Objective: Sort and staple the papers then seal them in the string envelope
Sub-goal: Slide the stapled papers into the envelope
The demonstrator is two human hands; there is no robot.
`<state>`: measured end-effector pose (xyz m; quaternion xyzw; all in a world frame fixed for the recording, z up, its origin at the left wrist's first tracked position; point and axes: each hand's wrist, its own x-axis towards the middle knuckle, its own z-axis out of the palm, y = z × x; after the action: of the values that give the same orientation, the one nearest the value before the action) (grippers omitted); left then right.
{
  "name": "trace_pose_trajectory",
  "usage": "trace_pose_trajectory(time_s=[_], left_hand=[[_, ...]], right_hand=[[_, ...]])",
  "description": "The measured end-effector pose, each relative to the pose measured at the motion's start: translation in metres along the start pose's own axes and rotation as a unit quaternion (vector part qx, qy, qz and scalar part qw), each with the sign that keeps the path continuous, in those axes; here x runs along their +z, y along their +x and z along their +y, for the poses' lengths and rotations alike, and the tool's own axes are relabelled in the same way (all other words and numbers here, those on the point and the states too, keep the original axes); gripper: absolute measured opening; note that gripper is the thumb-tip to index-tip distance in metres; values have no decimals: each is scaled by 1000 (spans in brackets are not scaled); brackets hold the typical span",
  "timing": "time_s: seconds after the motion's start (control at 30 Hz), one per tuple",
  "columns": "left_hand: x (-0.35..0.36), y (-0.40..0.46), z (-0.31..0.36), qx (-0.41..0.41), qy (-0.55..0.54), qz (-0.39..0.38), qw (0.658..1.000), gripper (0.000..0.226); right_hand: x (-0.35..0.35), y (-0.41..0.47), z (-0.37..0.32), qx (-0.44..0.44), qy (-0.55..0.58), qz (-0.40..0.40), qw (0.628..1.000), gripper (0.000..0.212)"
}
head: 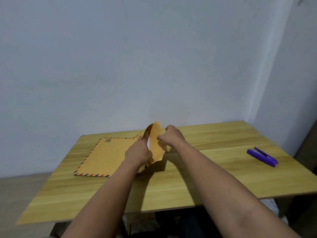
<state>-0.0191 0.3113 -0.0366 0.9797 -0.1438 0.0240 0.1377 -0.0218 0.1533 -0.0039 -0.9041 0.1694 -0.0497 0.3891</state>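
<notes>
String envelope (109, 155) is lying flat on the wooden worktop (197, 179), left of centre, long axis running left to right, airmail-striped border showing along its near and left edges. Its open end is pointing right, toward both hands, and the flap (157, 143) at that end is standing up and curling. Left hand (139, 152) is pressing down on the envelope body just at the mouth, fingers closed against the paper. Right hand (172, 136) is pinching the raised flap from its right side, fingers narrow and closed on it. A sliver of white, the papers (148, 143), is showing inside the mouth between the two hands, so they are judged to be already loaded. A thin loop by the right hand may be the string; too small to be sure. Purple stapler (262, 156) is lying well apart at the right of the worktop, untouched by either hand. Judgement: sorting and stapling are done, sealing is in hand. The coming move turns on the flap folding leftward over the body, across the short axis; right hand is the nearer to do it, left hand anchoring. Risk: papers catching under the fold.
</notes>
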Motion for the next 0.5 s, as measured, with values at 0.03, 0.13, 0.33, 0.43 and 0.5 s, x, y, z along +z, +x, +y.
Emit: trace_pose_trajectory(time_s=[0.03, 0.13, 0.33, 0.43, 0.5], left_hand=[[1, 1, 4, -9, -8, 9, 1000, 73], [0, 0, 14, 13, -38, 20, 999, 63], [-11, -10, 7, 44, -82, 37, 995, 72], [-8, -3, -12, 38, -57, 52, 996, 67], [-4, 3, -25, 28, -39, 46, 998, 69]], right_hand=[[-1, -2, 5, 13, 19, -46, 999, 42], [1, -9, 18, 40, 86, -149, 984, 22], [-23, 5, 29, -10, -78, -206, 975, 22], [-39, 24, 24, -50, -251, -187, 948, 26], [-46, 38, 15, -82, -302, -147, 938, 29]])
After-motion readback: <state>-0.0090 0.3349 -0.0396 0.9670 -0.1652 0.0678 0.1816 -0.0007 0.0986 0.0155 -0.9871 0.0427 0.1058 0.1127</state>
